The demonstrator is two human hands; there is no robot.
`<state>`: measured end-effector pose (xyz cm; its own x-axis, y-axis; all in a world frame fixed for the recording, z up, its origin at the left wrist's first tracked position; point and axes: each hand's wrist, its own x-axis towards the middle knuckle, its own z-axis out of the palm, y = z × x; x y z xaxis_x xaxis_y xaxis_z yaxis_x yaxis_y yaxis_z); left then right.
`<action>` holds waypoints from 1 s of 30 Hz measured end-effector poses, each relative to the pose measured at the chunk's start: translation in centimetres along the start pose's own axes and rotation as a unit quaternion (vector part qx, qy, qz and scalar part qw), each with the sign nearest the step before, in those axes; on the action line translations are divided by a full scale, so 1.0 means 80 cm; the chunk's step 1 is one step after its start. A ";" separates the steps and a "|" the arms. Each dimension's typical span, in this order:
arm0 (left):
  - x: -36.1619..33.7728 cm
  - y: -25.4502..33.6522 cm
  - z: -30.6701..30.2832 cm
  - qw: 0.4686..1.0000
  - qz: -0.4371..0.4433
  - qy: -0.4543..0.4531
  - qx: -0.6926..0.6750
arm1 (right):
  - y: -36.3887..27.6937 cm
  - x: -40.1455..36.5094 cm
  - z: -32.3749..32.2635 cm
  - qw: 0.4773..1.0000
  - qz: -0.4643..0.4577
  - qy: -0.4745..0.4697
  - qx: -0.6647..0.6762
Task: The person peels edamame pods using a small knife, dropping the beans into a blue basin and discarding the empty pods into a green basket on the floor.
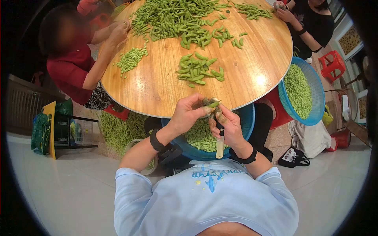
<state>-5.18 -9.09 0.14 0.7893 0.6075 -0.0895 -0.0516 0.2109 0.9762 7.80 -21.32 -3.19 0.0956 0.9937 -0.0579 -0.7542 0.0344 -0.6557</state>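
Note:
My left hand (pixel 191 112) pinches a green soybean pod (pixel 214 104) between thumb and fingers, just past the near table edge. Close against it, my right hand (pixel 229 128) is closed around a slim tool (pixel 219 147) with a black part and a pale cream end pointing down; its kind is not clear. The right fingertips meet the pod's other end. The fingertips look dark and stained. Below both hands sits a blue basin (pixel 248 122) of shelled green beans (pixel 201 135). A small pile of pods (pixel 197 69) lies ahead on the round wooden table (pixel 157 86).
A large pod heap (pixel 169 19) covers the table's far side. Shelled beans (pixel 132 59) lie before a person in red (pixel 73 67) at left. Another person in black (pixel 315 23) is at right, near a blue basket (pixel 321 94) of beans. Empty pods (pixel 122 129) cover the floor at left.

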 end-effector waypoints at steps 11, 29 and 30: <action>0.003 -0.013 -0.017 0.972 -0.142 -0.027 -0.184 | -0.010 0.003 0.000 0.999 0.024 -0.027 0.010; -0.029 0.010 0.000 0.700 0.357 -0.012 0.618 | -0.012 -0.010 -0.007 0.958 0.200 0.021 0.206; -0.025 0.011 -0.003 0.699 0.358 -0.012 0.619 | -0.011 -0.009 -0.006 0.954 0.201 0.021 0.223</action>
<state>-6.92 -9.95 1.15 0.8431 0.2016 0.4985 0.1183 -0.9739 0.1938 8.76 -22.09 -2.94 -0.2406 0.9316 -0.2725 -0.9356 -0.2973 -0.1904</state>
